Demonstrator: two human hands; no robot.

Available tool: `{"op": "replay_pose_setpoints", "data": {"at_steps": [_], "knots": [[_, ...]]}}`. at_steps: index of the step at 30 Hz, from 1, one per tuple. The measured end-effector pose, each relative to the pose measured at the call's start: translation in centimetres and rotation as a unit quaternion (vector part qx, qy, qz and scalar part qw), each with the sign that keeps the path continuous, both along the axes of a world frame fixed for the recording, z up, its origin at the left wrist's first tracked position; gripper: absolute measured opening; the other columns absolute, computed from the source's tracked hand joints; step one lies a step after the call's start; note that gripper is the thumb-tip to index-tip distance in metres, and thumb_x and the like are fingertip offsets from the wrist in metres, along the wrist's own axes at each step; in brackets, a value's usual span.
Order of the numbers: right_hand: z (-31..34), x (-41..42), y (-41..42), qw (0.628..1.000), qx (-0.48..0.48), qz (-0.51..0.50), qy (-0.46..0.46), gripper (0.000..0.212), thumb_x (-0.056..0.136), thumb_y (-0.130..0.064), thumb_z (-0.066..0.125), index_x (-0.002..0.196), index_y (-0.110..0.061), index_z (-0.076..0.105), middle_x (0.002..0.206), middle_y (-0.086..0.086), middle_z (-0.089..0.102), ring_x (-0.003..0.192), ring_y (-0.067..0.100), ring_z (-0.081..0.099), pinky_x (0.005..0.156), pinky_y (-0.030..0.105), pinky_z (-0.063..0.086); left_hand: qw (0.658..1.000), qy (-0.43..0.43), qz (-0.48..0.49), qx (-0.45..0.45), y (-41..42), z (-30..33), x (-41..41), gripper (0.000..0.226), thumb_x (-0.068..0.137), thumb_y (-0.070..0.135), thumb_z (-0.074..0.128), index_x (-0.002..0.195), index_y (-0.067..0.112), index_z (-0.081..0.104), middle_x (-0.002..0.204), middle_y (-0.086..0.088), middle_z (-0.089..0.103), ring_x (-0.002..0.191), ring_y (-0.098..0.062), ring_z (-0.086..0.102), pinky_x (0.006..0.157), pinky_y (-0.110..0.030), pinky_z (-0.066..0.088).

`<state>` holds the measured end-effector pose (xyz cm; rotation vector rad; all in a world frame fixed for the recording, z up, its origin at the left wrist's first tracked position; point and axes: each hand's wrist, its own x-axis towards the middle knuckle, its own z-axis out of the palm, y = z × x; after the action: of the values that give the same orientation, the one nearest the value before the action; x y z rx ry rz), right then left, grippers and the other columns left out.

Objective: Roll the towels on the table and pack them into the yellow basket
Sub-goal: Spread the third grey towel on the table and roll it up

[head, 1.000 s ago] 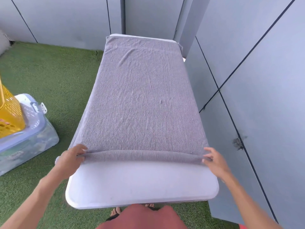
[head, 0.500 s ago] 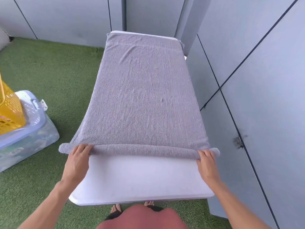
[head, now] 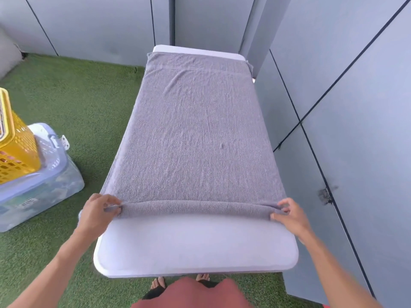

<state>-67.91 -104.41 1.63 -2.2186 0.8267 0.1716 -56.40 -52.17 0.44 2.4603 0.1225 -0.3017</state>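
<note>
A grey towel [head: 195,138] lies spread along the white table [head: 195,247], its near end turned into a thin roll. My left hand [head: 97,213] pinches the left end of that roll between thumb and fingers. My right hand [head: 291,216] grips the right end, fingers curled over it. Both hands sit at the table's side edges. The yellow basket [head: 15,150] stands at the far left, partly cut off by the frame, on top of a clear storage box.
The clear storage box [head: 40,192] with a pale lid sits on green artificial grass [head: 77,103] left of the table. Grey panel walls [head: 344,107] close in behind and along the right side of the table. My feet show under the near edge.
The roll has been turned a little further up the towel. Both hands have gone from lying flat over the roll to pinching its ends.
</note>
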Motion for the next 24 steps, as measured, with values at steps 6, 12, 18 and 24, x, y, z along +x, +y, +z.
{"op": "replay_pose_setpoints", "data": {"at_steps": [6, 12, 18, 24], "knots": [[-2.5, -3.1, 1.6, 0.925, -0.355, 0.106, -0.08, 0.021, 0.074, 0.004, 0.074, 0.089, -0.011, 0.075, 0.096, 0.006, 0.057, 0.093, 0.028, 0.046, 0.082, 0.042, 0.047, 0.961, -0.19, -0.091, 0.179, -1.2, -2.2, -5.4, 0.041, 0.071, 0.003, 0.079, 0.11, 0.01, 0.066, 0.1, -0.01, 0.052, 0.086, -0.034, 0.05, 0.072, -0.048, 0.045], [-3.8, -2.3, 4.2, 0.899, -0.4, 0.174, -0.03, 0.046, 0.067, -0.015, 0.08, 0.106, 0.003, 0.066, 0.098, 0.013, 0.056, 0.093, 0.032, 0.044, 0.089, 0.044, 0.043, 0.958, -0.169, -0.105, 0.205, -2.0, -2.6, -4.4, 0.051, 0.066, 0.001, 0.08, 0.114, 0.006, 0.061, 0.111, -0.013, 0.054, 0.095, -0.037, 0.053, 0.077, -0.05, 0.048], [-1.8, -0.9, 1.5, 0.926, -0.293, 0.236, 0.032, 0.019, 0.087, -0.012, 0.065, 0.105, -0.008, 0.066, 0.105, 0.001, 0.057, 0.103, 0.024, 0.043, 0.092, 0.035, 0.036, 0.959, -0.145, -0.131, 0.203, -1.1, -2.5, -2.7, 0.031, 0.081, -0.001, 0.067, 0.112, 0.006, 0.064, 0.107, -0.01, 0.062, 0.1, -0.035, 0.056, 0.08, -0.049, 0.048], [0.9, -0.3, -1.2, 0.982, -0.006, 0.168, 0.091, 0.04, 0.078, -0.015, 0.077, 0.113, -0.025, 0.061, 0.094, -0.006, 0.059, 0.086, 0.014, 0.058, 0.078, 0.027, 0.042, 0.98, 0.079, -0.131, 0.127, 0.0, -1.1, -0.1, 0.028, 0.089, 0.003, 0.057, 0.114, 0.011, 0.065, 0.114, -0.009, 0.062, 0.109, -0.03, 0.055, 0.089, -0.036, 0.042]]}}
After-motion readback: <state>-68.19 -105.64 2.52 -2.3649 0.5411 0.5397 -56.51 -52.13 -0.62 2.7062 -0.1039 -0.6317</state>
